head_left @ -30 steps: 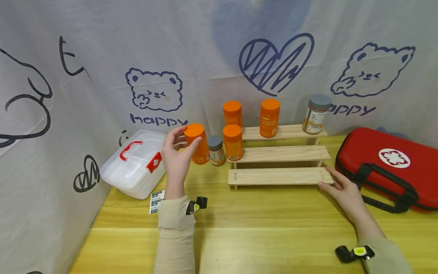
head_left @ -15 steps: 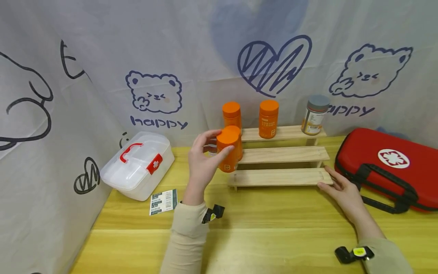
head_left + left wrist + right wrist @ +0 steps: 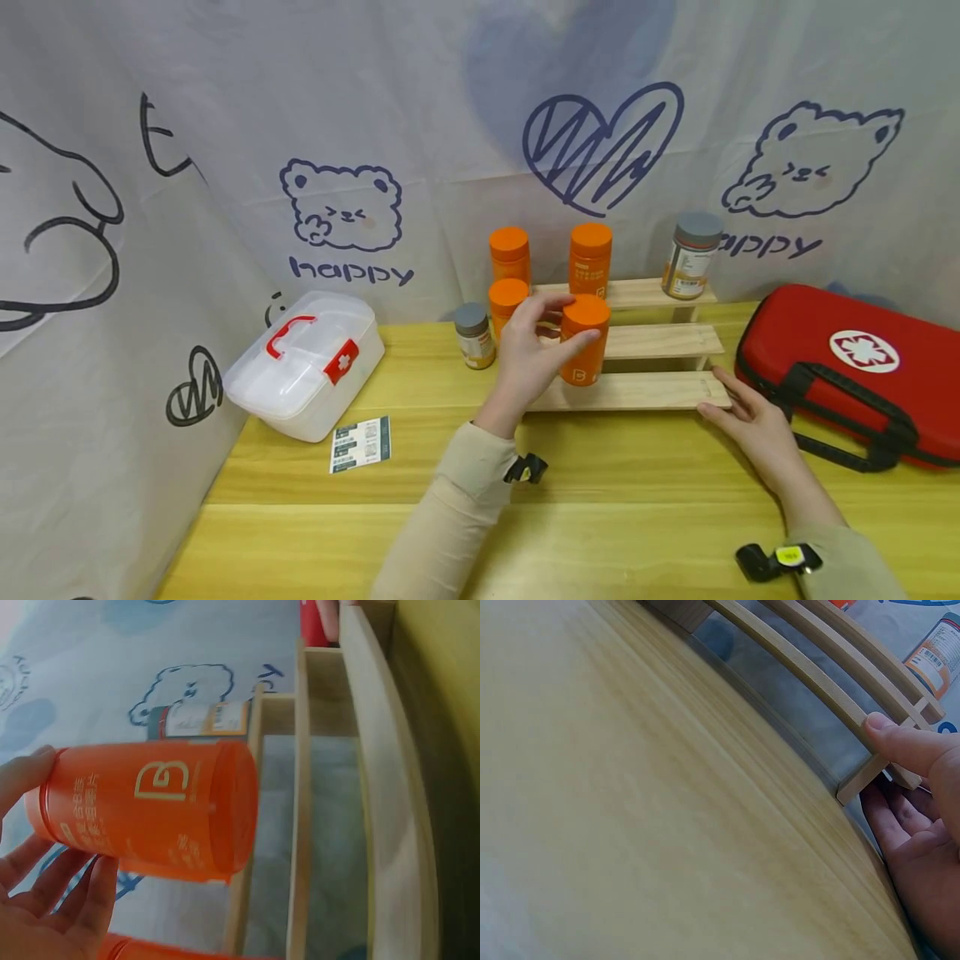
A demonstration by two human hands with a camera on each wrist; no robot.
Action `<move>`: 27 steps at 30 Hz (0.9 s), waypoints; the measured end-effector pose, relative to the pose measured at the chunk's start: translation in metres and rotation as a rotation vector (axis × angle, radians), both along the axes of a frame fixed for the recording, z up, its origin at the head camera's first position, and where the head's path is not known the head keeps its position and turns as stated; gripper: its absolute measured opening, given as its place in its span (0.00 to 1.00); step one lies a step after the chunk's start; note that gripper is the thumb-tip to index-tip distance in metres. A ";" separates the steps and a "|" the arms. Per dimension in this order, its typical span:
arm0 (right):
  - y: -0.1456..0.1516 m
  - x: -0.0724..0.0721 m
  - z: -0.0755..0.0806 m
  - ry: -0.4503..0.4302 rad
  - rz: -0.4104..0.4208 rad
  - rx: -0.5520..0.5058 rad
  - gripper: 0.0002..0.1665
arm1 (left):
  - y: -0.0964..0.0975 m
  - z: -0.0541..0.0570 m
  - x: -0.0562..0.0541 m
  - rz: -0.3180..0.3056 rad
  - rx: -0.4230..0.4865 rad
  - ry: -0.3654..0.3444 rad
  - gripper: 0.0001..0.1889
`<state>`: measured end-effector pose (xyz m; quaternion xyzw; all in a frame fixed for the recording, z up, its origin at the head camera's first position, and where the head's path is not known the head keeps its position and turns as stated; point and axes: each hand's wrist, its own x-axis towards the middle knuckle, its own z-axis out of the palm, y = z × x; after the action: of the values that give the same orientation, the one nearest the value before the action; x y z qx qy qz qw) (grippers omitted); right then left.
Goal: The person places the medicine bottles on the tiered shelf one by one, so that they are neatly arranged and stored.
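My left hand [image 3: 527, 357] holds an orange bottle [image 3: 583, 342] by its upper part, thumb on one side and fingers on the other. The bottle is upright in front of a three-step wooden rack [image 3: 652, 390], over its lowest step; the left wrist view shows the bottle's base [image 3: 244, 806] apart from that step. At the rack's right end, my right hand [image 3: 757, 425] grips the lowest step, thumb [image 3: 881, 724] on the front edge and fingers behind. Two orange bottles and a grey-lidded jar [image 3: 690, 258] stand on the top step. Another orange bottle [image 3: 507, 298], partly hidden, is on the middle step.
A second grey-lidded jar [image 3: 475, 337] stands on the table left of the rack. Farther left are a clear-lidded white first-aid box [image 3: 307, 358] and a printed card [image 3: 362, 443]. A red first-aid case [image 3: 862, 375] with a black handle lies at the right. Behind hangs a printed curtain [image 3: 450, 125].
My left hand has carried the orange bottle rightward, from left of the small jar to in front of the rack. The right hand has stayed at the rack's end.
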<state>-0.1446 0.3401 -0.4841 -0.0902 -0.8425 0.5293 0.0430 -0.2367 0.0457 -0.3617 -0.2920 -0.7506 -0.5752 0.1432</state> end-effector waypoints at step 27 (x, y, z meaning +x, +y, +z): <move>0.001 0.000 -0.003 0.004 0.003 0.007 0.46 | 0.035 -0.023 -0.021 0.177 -0.090 0.030 0.29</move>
<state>-0.1449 0.3411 -0.4866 -0.0877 -0.8444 0.5267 0.0445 -0.2577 0.0803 -0.3849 -0.2393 -0.7964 -0.5215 0.1912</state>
